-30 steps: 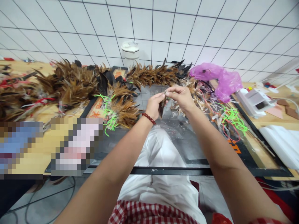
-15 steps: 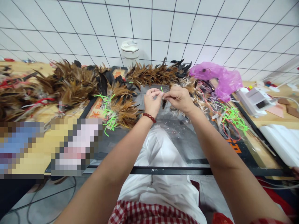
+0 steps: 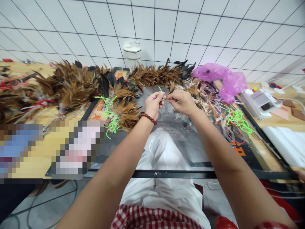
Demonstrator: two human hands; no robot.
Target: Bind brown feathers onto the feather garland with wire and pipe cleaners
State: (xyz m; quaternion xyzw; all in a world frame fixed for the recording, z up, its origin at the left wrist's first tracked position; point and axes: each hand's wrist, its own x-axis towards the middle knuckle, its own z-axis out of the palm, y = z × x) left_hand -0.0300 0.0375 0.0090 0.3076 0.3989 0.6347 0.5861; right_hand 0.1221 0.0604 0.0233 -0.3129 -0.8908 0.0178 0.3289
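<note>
My left hand, with a dark red bead bracelet at its wrist, is closed in a pinch on a bright green string, whose end sticks up above the fingers. Almost touching it, my right hand pinches thumb to fingers. A brown feather seems to rise from that grip; its base is hidden. Left of my hands lies a bundle of brown feathers with green string ends. Loose fluffy feathers lie behind my right hand.
A long brown feather garland runs along the back, before a white lidded cup. More feathers pile up at left. Right are a pink plastic bag, tangled green strings and a white device. The table's black edge crosses my lap.
My left fingers have curled in tighter, and the green string end has shifted left and up. The dark feather tip that hung below my fingertips no longer shows there; a brown one stands above my right hand.
</note>
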